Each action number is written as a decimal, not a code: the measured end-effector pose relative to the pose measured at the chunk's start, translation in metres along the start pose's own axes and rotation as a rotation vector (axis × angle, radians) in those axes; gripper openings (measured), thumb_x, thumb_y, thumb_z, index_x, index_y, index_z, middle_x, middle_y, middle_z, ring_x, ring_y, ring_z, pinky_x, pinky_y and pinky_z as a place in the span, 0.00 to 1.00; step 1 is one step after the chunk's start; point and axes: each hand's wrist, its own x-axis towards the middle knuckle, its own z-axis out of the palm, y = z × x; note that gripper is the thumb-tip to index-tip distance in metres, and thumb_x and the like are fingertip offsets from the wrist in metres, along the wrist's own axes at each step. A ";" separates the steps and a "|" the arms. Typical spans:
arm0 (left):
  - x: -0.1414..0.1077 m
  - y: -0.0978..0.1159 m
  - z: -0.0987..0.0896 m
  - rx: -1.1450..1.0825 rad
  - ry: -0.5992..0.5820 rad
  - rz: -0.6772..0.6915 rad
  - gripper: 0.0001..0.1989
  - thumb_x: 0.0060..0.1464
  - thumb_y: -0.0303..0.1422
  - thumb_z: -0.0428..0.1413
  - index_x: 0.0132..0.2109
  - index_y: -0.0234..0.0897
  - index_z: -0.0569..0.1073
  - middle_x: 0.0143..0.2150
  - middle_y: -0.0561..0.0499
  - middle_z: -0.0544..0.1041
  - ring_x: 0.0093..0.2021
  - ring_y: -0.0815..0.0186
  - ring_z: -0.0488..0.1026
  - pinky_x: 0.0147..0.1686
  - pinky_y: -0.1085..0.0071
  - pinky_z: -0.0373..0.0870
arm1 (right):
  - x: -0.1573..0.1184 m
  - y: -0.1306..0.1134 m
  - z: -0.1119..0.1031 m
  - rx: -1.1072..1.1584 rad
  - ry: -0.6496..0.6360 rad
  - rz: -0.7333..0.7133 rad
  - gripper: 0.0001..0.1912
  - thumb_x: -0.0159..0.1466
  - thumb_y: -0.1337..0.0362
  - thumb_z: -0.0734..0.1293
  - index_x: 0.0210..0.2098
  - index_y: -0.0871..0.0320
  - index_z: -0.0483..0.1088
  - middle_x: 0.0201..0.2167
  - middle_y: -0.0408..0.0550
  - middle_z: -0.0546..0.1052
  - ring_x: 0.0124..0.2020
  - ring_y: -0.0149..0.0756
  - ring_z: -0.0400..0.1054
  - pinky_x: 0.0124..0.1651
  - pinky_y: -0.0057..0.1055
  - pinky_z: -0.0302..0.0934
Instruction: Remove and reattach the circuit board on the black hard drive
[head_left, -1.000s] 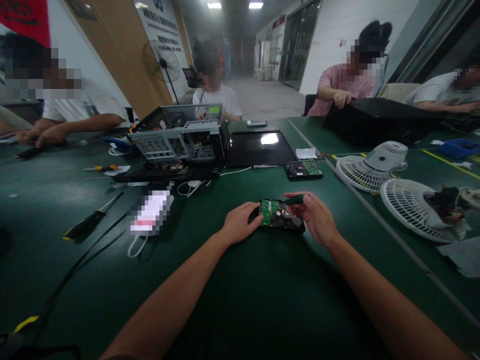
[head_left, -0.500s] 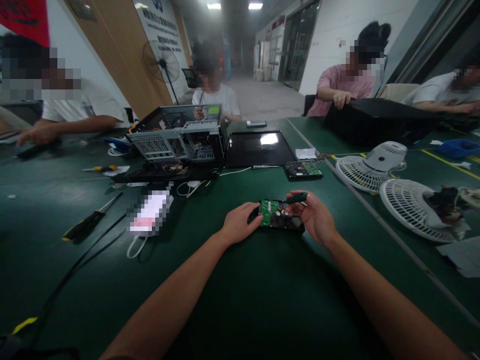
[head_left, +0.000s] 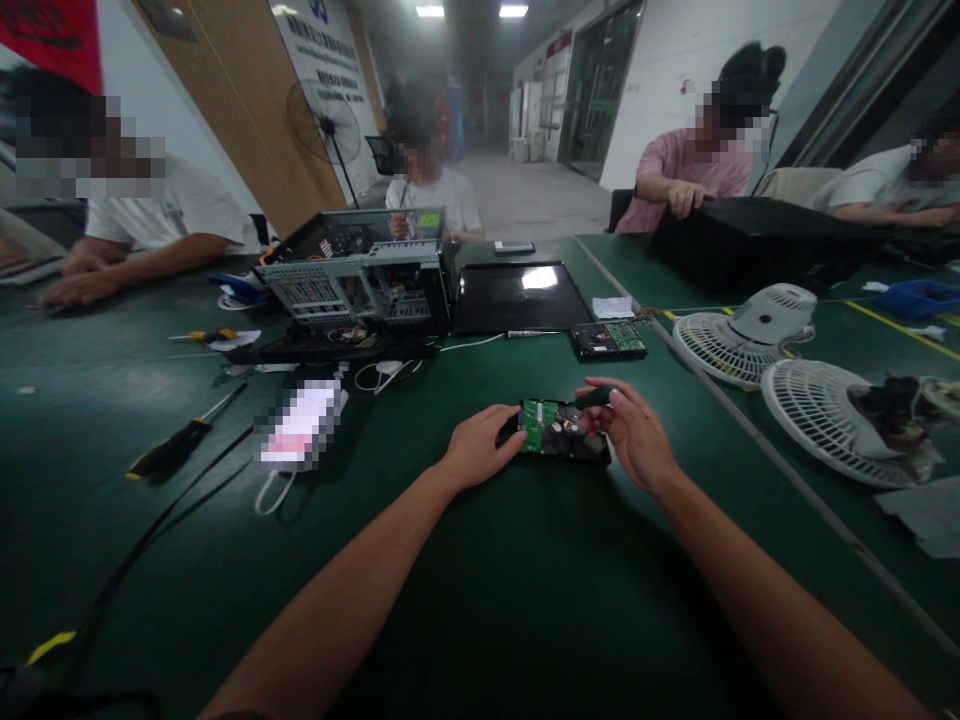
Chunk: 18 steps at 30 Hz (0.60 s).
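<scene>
A hard drive (head_left: pixel 551 443) lies on the green table with its circuit board facing up. My left hand (head_left: pixel 484 445) is closed on the drive's left end, thumb over the near edge. In my right hand (head_left: pixel 634 430), the fingers are wrapped round a small screwdriver (head_left: pixel 595 398) with a dark handle. It is tilted above the drive's right half, and its tip is too small to make out. Beyond them rests a second hard drive (head_left: pixel 609 341), circuit board up, touched by neither hand.
An opened computer case (head_left: pixel 352 290) stands at the back left. Nearer are a phone (head_left: pixel 300 425) with a white cable and a yellow-black screwdriver (head_left: pixel 172 447). A black panel (head_left: pixel 517 310) lies behind. White fan parts (head_left: pixel 825 420) are on the right. Several people sit around the table.
My right hand and the screwdriver have shifted very slightly over the drive. The drive and my left hand hold still. At the far left, a person's hands have moved a little.
</scene>
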 end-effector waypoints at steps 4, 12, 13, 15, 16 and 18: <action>0.000 0.001 -0.001 -0.006 -0.006 0.006 0.25 0.68 0.46 0.51 0.66 0.43 0.68 0.62 0.48 0.74 0.52 0.58 0.76 0.49 0.63 0.75 | -0.002 -0.002 0.000 -0.059 -0.001 -0.013 0.10 0.66 0.54 0.69 0.46 0.47 0.76 0.51 0.47 0.78 0.37 0.37 0.72 0.39 0.38 0.66; 0.000 0.000 0.000 -0.006 -0.004 0.005 0.25 0.67 0.46 0.51 0.66 0.43 0.67 0.62 0.49 0.74 0.52 0.58 0.76 0.50 0.63 0.75 | -0.001 -0.003 0.004 0.110 0.012 -0.012 0.14 0.68 0.49 0.65 0.46 0.49 0.74 0.47 0.48 0.79 0.36 0.39 0.72 0.42 0.41 0.68; 0.000 0.000 0.000 -0.008 -0.005 0.007 0.25 0.67 0.46 0.51 0.66 0.43 0.67 0.62 0.49 0.74 0.53 0.58 0.76 0.50 0.63 0.75 | 0.000 -0.003 0.004 0.118 0.007 -0.010 0.14 0.69 0.50 0.65 0.47 0.49 0.75 0.47 0.48 0.79 0.37 0.39 0.72 0.42 0.41 0.68; 0.000 0.000 0.000 -0.010 -0.010 0.007 0.25 0.67 0.46 0.51 0.66 0.43 0.67 0.62 0.49 0.74 0.54 0.57 0.75 0.50 0.62 0.75 | 0.001 -0.002 0.003 0.112 -0.006 -0.008 0.15 0.69 0.51 0.65 0.50 0.49 0.75 0.48 0.49 0.78 0.36 0.38 0.71 0.42 0.41 0.68; 0.000 0.001 0.000 -0.010 -0.012 0.004 0.25 0.68 0.46 0.51 0.66 0.43 0.67 0.62 0.49 0.74 0.54 0.57 0.75 0.51 0.62 0.75 | 0.001 -0.001 0.002 0.104 -0.013 -0.008 0.16 0.69 0.51 0.65 0.51 0.49 0.75 0.48 0.49 0.78 0.35 0.38 0.71 0.42 0.41 0.68; 0.000 0.001 0.000 -0.010 -0.013 -0.001 0.25 0.67 0.46 0.51 0.66 0.42 0.68 0.62 0.49 0.74 0.55 0.57 0.75 0.52 0.62 0.74 | 0.001 0.001 0.001 0.087 -0.015 -0.010 0.17 0.69 0.51 0.65 0.53 0.48 0.76 0.49 0.49 0.78 0.35 0.37 0.71 0.40 0.40 0.68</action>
